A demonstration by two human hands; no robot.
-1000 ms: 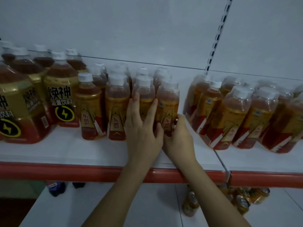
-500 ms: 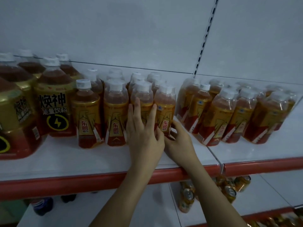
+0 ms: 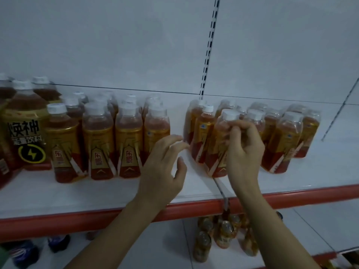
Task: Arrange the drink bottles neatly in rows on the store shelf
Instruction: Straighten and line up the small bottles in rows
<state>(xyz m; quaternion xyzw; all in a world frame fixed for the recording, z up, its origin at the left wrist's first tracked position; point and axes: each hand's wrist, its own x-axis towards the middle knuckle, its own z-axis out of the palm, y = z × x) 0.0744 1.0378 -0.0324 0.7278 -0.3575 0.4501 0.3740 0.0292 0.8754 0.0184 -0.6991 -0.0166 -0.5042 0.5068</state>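
A white store shelf (image 3: 194, 189) with a red front lip is seen stocked with small amber drink bottles. One front bottle (image 3: 219, 146), just right of the slotted upright (image 3: 208, 49) in the back panel, is gripped near its neck by the right hand (image 3: 243, 150) — fingers curled round the upper body below the white cap, the bottle tilted slightly with its top toward the upright. The rest of the right-hand cluster (image 3: 281, 136) is seen leaning the same way, ranged loosely behind and to the right of the held bottle.

The left hand (image 3: 165, 167) is held above the shelf board left of the upright, fingers spread and loosely bent, nothing grasped; whether its fingertips touch the nearest bottle cannot be told. A tidy upright block of the same bottles (image 3: 114, 140) is lined up to the left of the upright, separated from the leaning cluster by a bare gap of shelf. Farther left from the upright, larger bottles (image 3: 27, 133) with a black lightning-bolt label are stood at the shelf's end.

Below the upright, on the lower shelf (image 3: 155, 249), small gold-and-red bottles (image 3: 223, 235) are grouped — and dark blue-labelled bottles (image 3: 27, 251) are seen far to the left.
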